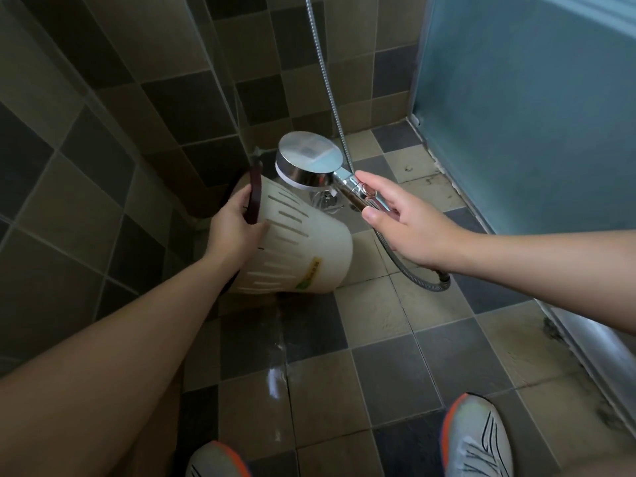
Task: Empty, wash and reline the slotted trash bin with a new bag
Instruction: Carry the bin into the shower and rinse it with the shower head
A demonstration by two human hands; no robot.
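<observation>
White plastic, the slotted bin (296, 246) lies tipped above the tiled floor (378, 356); your left hand (234, 225) grips its dark rim, your right hand (406, 222) holds the chrome shower head (309, 163) just beside it.

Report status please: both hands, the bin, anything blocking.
Left hand grips bin at its dark rim, bin tilted on its side. Right hand holds shower head by its handle, above bin. No spray seen. Nothing blocking.
</observation>
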